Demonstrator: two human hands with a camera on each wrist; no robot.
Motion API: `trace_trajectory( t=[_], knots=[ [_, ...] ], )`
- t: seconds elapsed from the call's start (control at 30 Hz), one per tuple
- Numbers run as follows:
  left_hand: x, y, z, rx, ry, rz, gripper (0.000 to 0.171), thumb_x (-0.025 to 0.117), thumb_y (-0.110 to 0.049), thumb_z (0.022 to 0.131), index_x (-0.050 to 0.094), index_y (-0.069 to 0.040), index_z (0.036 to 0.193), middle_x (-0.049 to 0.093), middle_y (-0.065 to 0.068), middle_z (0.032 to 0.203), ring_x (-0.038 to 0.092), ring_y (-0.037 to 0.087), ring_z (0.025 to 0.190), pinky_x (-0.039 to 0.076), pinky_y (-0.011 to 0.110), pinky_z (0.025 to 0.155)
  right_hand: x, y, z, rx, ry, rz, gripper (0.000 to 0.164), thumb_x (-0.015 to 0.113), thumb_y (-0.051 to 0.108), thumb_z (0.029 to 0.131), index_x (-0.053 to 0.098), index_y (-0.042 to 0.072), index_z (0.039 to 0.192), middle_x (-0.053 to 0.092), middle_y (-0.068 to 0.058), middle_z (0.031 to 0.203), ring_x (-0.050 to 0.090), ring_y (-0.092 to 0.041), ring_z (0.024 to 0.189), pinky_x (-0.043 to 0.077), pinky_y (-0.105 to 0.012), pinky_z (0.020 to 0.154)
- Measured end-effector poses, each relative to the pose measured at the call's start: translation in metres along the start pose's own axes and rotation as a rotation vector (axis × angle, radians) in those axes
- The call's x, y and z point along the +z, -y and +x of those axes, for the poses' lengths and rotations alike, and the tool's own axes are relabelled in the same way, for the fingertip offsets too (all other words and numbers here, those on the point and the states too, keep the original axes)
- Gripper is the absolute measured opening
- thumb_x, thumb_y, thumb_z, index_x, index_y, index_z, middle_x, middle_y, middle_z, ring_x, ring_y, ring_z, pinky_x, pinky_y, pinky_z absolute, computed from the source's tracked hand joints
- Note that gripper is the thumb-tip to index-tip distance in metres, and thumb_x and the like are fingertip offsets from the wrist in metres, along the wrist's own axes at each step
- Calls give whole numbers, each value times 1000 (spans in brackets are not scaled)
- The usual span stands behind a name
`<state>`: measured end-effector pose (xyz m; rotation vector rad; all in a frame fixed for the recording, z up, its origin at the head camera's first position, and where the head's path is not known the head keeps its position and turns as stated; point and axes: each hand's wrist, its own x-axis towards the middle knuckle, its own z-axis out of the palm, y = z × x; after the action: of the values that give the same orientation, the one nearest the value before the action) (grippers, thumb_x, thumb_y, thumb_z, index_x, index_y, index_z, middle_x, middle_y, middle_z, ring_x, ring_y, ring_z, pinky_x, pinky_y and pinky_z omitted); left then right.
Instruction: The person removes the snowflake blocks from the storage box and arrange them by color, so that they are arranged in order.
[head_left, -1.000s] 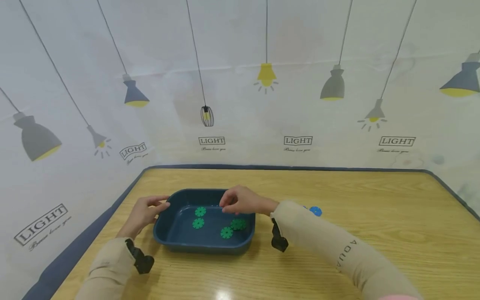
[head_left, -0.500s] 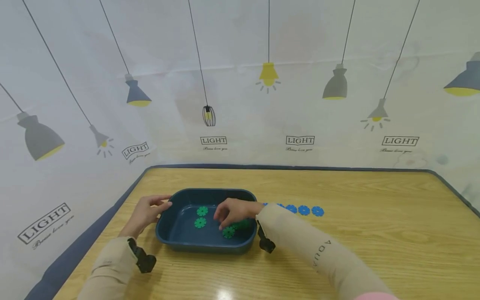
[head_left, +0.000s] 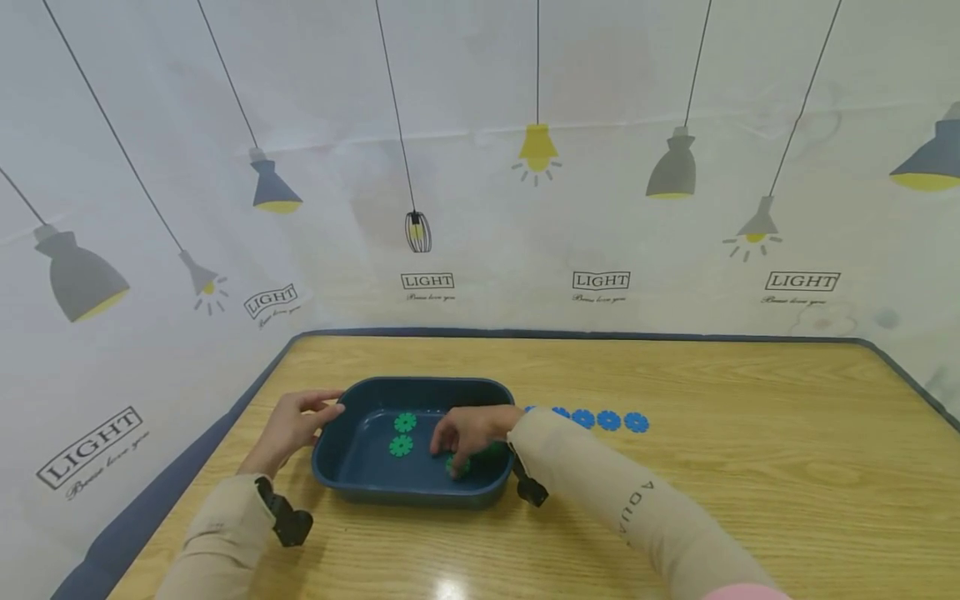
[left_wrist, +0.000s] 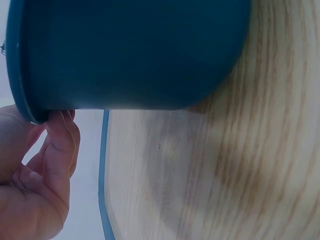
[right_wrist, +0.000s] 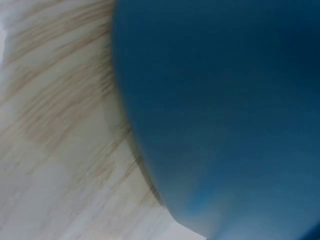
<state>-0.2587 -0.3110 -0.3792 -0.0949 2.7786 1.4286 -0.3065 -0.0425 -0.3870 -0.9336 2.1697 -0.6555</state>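
Wht backdrop [head_left: 483, 217] w/ lamp prints [head_left: 537, 146]

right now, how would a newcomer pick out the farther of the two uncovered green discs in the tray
On the wooden table, find the dark blue tray. Inside it, left of the right hand, a front disc and a rear disc, both green and notched, lie uncovered. The rear disc is the one; unlike the front disc, it lies nearer the tray's far wall.

Tray [head_left: 362, 460]: open-topped, decent gap left of my right hand [head_left: 467, 430]
Walls [head_left: 408, 498]: block any low way in
Right sleeve [head_left: 618, 492]: yeah, I'm blocking that side
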Motion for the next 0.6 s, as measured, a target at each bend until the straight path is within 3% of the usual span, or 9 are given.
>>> trace_trajectory(
  t=[0.33,0.6],
  knots=[
    [1,0,-1,-1,1,-1,42,57,-22,87,51,1,122,54,17,99,56,16,77,51,34,62,3,1,-4,19,-8,-42,33,74,0,68,62,14,95,52,5,89,47,-9,82,41,-21,73],
    [0,2,0,11,-3,9,42,57,-22,87,51,0,123,54,17,98,55,16,77,51,34,63,4,0,-2,-21,-22,-91,25,74,0,68,63,12,87,55,5,82,47,-6,75,41,-19,67]
  ],
)
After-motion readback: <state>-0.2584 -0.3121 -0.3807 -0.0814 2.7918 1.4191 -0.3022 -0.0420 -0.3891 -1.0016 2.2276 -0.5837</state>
